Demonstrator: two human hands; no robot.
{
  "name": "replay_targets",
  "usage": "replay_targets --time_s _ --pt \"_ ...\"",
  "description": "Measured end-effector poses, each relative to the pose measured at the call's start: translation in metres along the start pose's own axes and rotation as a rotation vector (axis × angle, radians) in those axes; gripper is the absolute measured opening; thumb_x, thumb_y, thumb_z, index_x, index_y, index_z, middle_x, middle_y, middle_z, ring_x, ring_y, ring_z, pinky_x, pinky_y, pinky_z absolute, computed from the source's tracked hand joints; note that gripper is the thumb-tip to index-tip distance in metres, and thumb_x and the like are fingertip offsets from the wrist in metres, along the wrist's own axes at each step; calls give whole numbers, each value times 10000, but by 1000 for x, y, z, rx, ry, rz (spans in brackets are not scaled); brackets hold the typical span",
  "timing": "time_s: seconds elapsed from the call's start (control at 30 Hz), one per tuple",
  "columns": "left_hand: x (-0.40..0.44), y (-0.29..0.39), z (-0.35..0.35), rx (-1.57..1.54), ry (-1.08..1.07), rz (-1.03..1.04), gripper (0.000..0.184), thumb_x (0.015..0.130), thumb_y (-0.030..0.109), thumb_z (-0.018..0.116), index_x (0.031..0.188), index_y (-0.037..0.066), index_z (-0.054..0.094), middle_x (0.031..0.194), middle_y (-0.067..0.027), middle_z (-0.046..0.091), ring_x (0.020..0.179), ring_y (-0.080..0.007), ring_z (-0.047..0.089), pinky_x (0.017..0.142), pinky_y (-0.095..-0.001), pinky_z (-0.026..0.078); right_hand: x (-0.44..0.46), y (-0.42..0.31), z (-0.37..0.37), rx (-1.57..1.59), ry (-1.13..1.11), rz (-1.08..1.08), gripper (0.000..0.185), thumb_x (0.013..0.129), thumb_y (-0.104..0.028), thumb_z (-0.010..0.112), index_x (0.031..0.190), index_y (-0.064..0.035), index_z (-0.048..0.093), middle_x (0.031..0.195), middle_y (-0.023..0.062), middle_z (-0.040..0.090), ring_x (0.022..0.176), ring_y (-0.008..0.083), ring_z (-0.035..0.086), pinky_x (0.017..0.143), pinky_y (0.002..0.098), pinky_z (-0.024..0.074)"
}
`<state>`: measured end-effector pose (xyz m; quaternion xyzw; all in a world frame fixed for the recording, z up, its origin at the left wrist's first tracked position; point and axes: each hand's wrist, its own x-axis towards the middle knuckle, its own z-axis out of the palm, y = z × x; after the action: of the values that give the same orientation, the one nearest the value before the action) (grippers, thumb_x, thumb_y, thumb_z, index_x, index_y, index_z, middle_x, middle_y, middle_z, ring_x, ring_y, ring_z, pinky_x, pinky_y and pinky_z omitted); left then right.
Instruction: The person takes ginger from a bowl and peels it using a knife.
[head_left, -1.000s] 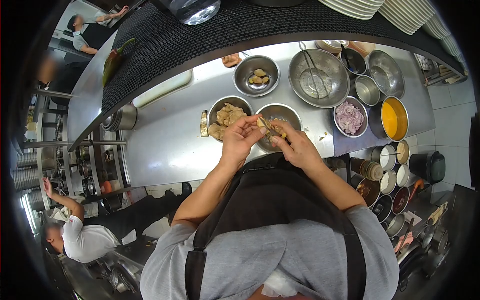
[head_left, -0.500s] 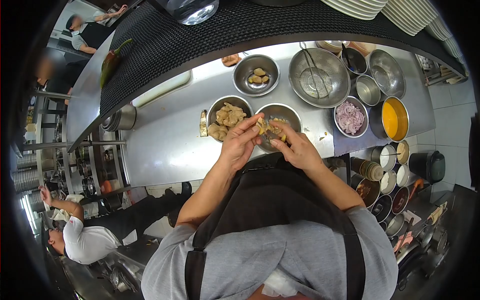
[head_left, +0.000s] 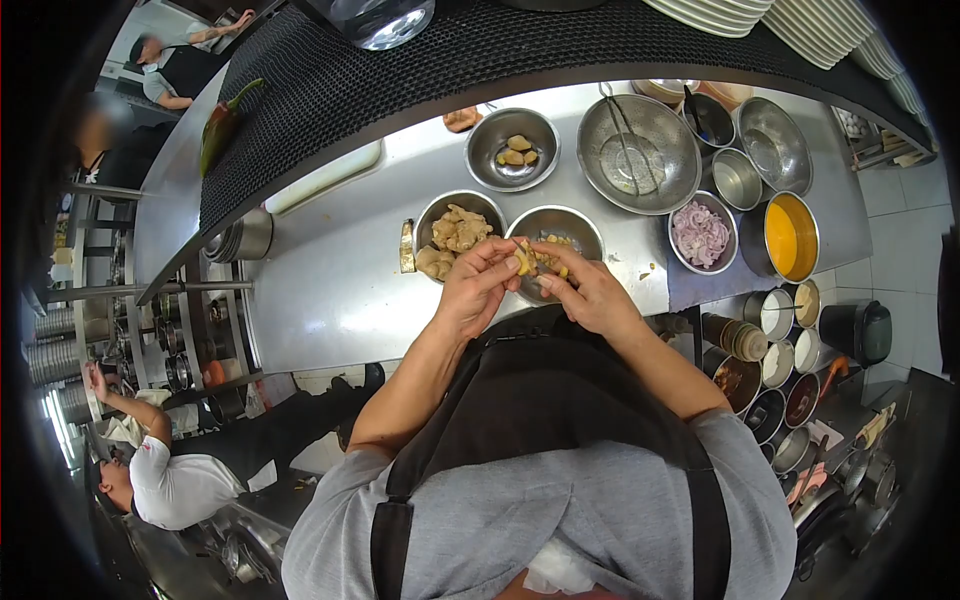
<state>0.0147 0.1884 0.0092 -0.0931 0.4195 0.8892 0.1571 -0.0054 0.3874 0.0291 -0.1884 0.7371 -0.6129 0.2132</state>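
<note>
The ginger piece is sitting between the left hand's thumb and fingers, which are pinching it above the near side of the scrap bowl. The right hand is closing around a small grey tool; its fingers are covering most of it, so its full shape is staying unclear. Both hands are hiding part of the bowl's contents, where yellowish and dark bits are showing.

From the piece, at nearly 10 o'clock, a round steel bowl is holding knobbly, tan ginger, the left hand partly overlapping it. At 12, another shiny bowl is holding smooth, pale pieces. Between 1 and 2, a wide strainer is standing; at 3, sliced onions are filling a bowl, with an orange-filled pot just beyond.

Overhead, a black-matted shelf is crossing the view, cutting off the table's far edge. At 8, a co-worker is appearing sideways.
</note>
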Motion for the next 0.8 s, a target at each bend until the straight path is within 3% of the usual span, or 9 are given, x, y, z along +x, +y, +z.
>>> replay_targets --time_s 0.13,0.23,0.3,0.4,0.53,0.6,0.8 --pt "-3 -7 0 -11 -3 -15 203 893 2 577 1095 4 599 1061 -72 608 827 -106 543 679 -240 434 2 5 0 -29 32 -27 322 932 -189 540 1243 -109 512 757 89 649 498 148 584 507 301 472" --pt "-4 -6 2 14 17 -38 236 884 -7 583 1120 1 595 1047 -72 612 833 -109 545 682 -245 434 0 12 -2 102 -39 101 297 947 -187 524 1228 -91 502 777 89 643 419 110 524 405 250 410" --pt "-2 -3 -3 77 -19 -57 253 889 1 569 1142 -5 592 1021 -74 617 824 -116 546 684 -250 433 0 15 -2 428 -61 256 310 966 -202 496 1249 -77 473 797 92 635 441 113 543 379 223 398" --pt "-2 4 -9 19 -62 -37 267 913 37 537 1173 -11 573 1037 -94 625 865 -144 577 704 -254 441 -3 16 -8 624 54 193 365 983 -193 466 1311 -50 397 797 103 622 425 101 519 348 206 387" --pt "3 14 -4 6 76 -30 314 930 115 520 1215 -16 535 1097 -141 631 993 -204 619 735 -258 442 -6 25 -13 415 78 208 406 987 -194 451 1362 -60 374 823 104 635 443 97 540 367 209 410" --pt "5 17 -1 -2 114 -34 307 933 115 522 1210 -17 537 1102 -139 627 996 -211 619 754 -262 453 -8 27 -10 188 87 243 452 970 -201 467 1411 -141 387 869 100 663 456 113 554 428 233 456" --pt "6 13 1 30 155 1 299 927 90 541 1206 -16 531 1105 -129 611 1036 -243 611 835 -279 487 -10 26 -4 62 30 217 471 951 -197 487 1414 -167 401 861 101 682 459 115 556 517 271 495"
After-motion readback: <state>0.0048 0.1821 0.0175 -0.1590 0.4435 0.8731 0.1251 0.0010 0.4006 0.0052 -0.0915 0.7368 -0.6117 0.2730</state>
